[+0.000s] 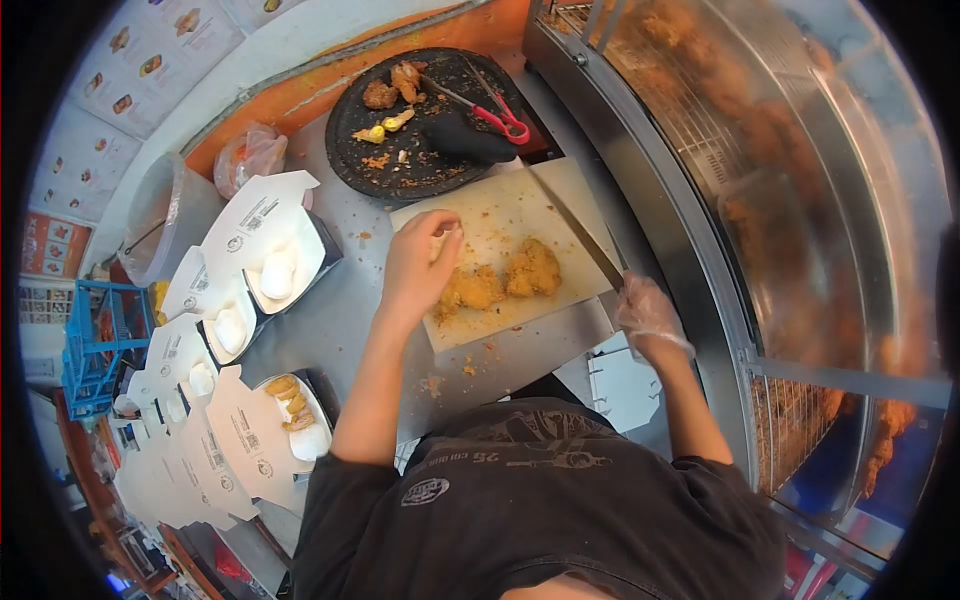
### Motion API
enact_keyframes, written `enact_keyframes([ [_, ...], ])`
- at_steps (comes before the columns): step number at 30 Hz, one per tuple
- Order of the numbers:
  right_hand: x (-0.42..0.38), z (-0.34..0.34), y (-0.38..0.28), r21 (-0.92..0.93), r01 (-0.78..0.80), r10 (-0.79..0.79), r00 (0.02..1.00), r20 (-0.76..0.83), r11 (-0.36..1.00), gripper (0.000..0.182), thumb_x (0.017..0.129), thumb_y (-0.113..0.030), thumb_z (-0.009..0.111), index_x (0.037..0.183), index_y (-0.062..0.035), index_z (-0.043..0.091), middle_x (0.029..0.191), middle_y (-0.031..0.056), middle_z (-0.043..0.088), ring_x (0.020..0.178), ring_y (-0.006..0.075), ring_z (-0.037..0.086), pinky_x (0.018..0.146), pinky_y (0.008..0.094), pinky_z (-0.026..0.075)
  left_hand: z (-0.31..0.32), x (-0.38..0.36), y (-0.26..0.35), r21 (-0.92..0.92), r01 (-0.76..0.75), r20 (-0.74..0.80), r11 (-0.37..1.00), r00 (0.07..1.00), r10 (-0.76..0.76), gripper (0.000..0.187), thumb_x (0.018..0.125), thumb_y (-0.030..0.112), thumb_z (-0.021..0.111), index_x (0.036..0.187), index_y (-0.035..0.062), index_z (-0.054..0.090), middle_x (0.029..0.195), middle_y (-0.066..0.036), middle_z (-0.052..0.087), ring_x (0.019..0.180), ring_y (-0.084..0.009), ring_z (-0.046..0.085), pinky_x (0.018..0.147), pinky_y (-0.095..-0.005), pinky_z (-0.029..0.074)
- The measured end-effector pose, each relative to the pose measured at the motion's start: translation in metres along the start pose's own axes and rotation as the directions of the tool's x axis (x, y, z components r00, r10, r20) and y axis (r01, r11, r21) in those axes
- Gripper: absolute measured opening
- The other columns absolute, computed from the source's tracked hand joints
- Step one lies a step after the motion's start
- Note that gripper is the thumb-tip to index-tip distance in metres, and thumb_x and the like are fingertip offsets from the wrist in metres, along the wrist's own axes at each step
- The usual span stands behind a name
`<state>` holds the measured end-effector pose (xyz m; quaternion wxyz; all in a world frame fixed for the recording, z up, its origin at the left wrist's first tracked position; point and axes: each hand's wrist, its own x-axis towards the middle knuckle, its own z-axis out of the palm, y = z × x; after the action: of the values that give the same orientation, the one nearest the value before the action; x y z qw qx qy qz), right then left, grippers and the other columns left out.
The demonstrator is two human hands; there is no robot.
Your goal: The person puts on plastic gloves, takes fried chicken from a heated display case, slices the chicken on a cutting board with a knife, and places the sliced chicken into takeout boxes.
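Fried chicken (532,268) in golden pieces lies on the pale cutting board (510,205), with crumbs around it. My left hand (425,262) is over the board's left edge beside the chicken, its fingers curled together; whether anything is between them is too small to tell. In a clear plastic glove, my right hand (648,310) grips the handle of a long knife (575,222) at the board's right side. The blade points up and left across the board's upper right part, apart from the chicken.
A round black tray (350,165) at the back holds chicken pieces, red-handled tongs (500,122) and a black object. Open boxes (262,225) with white rounded contents line the left. A glass display case (690,200) with fried food stands right. A blue basket (100,345) is far left.
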<state>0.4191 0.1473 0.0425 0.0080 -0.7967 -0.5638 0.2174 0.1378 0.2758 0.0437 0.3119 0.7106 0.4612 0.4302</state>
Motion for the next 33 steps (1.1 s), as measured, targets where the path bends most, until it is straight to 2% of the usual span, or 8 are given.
enact_keyframes([
  [2, -0.012, 0.019, 0.012, 0.146, -0.134, 0.157, 0.975, -0.159, 0.980, 0.022, 0.091, -0.018, 0.047, 0.104, -0.0018, 0.055, 0.096, 0.0272, 0.061, 0.091, 0.0465, 0.058, 0.079, 0.0517, 0.047, 0.021, 0.011, -0.006, 0.228, -0.057, 0.244, 0.972, 0.970, 0.000, 0.015, 0.087, 0.011, 0.060, 0.097, -0.0009, 0.062, 0.092, -0.014, 0.065, 0.086, -0.0269, 0.062, 0.080, -0.0353, 0.047],
  [6, -0.024, 0.032, 0.021, 0.138, -0.155, 0.175, 0.973, -0.152, 0.978, 0.022, 0.091, -0.019, 0.047, 0.105, -0.0022, 0.055, 0.094, 0.0275, 0.061, 0.089, 0.0464, 0.059, 0.078, 0.0516, 0.047, 0.049, 0.018, 0.001, 0.016, 0.048, 0.269, 0.999, 0.962, -0.050, 0.017, 0.087, 0.011, 0.060, 0.099, -0.0001, 0.064, 0.096, -0.014, 0.065, 0.088, -0.0262, 0.062, 0.080, -0.0340, 0.048],
  [9, -0.031, 0.043, 0.005, 0.134, -0.151, 0.165, 0.981, -0.101, 0.979, 0.022, 0.092, -0.018, 0.048, 0.105, -0.0020, 0.054, 0.088, 0.0278, 0.062, 0.085, 0.0452, 0.061, 0.075, 0.0528, 0.047, 0.083, 0.037, 0.020, -0.144, -0.298, 0.272, 0.944, 0.905, 0.327, 0.018, 0.087, 0.017, 0.060, 0.095, 0.0014, 0.063, 0.095, -0.014, 0.064, 0.093, -0.0311, 0.059, 0.086, -0.0408, 0.044],
  [11, -0.031, 0.028, -0.020, 0.272, -0.258, 0.215, 0.960, 0.177, 0.927, 0.023, 0.091, -0.019, 0.047, 0.107, -0.0022, 0.051, 0.091, 0.0280, 0.063, 0.088, 0.0443, 0.063, 0.075, 0.0540, 0.048, 0.118, 0.058, 0.025, -0.135, -0.475, 0.352, 0.870, 0.797, 0.490, 0.026, 0.088, 0.023, 0.060, 0.103, 0.0014, 0.061, 0.109, -0.015, 0.060, 0.106, -0.0319, 0.054, 0.095, -0.0423, 0.040],
  [15, -0.030, 0.034, -0.041, 0.185, -0.108, 0.093, 0.992, 0.087, 0.977, 0.020, 0.090, -0.016, 0.045, 0.103, -0.0019, 0.050, 0.088, 0.0280, 0.063, 0.085, 0.0455, 0.063, 0.074, 0.0534, 0.048, 0.183, 0.078, -0.027, 0.097, -0.774, 0.489, 0.625, 0.584, 0.648, 0.050, 0.092, 0.041, 0.054, 0.122, 0.0005, 0.055, 0.138, -0.019, 0.044, 0.134, -0.0337, 0.035, 0.113, -0.0456, 0.025],
  [27, -0.007, 0.107, -0.021, 0.156, -0.003, 0.015, 0.997, -0.079, 0.988, 0.018, 0.084, -0.012, 0.050, 0.100, -0.0036, 0.050, 0.079, 0.0265, 0.061, 0.077, 0.0464, 0.061, 0.070, 0.0531, 0.047, 0.193, 0.069, -0.063, 0.187, -0.728, 0.715, 0.660, 0.561, 0.416, 0.068, 0.095, 0.048, 0.041, 0.145, 0.0024, 0.032, 0.154, -0.016, 0.024, 0.145, -0.0295, 0.016, 0.118, -0.0461, 0.010],
  [28, -0.010, 0.079, -0.027, 0.195, -0.021, 0.013, 0.999, 0.038, 0.981, 0.018, 0.087, -0.015, 0.050, 0.100, -0.0041, 0.050, 0.078, 0.0266, 0.060, 0.077, 0.0453, 0.061, 0.069, 0.0525, 0.046, 0.190, 0.062, -0.058, 0.179, -0.720, 0.718, 0.670, 0.561, 0.411, 0.068, 0.095, 0.048, 0.041, 0.145, 0.0024, 0.032, 0.154, -0.016, 0.024, 0.145, -0.0295, 0.016, 0.118, -0.0461, 0.010],
  [33, -0.030, 0.052, -0.044, 0.248, 0.064, -0.034, 0.992, -0.122, 0.967, 0.009, 0.086, -0.009, 0.050, 0.092, -0.0031, 0.047, 0.068, 0.0226, 0.055, 0.066, 0.0431, 0.058, 0.059, 0.0521, 0.044, 0.162, 0.079, -0.021, 0.094, -0.722, 0.597, 0.685, 0.592, 0.542, 0.069, 0.093, 0.038, 0.049, 0.146, 0.0005, 0.027, 0.156, -0.016, 0.018, 0.145, -0.0294, 0.015, 0.119, -0.0444, 0.011],
])
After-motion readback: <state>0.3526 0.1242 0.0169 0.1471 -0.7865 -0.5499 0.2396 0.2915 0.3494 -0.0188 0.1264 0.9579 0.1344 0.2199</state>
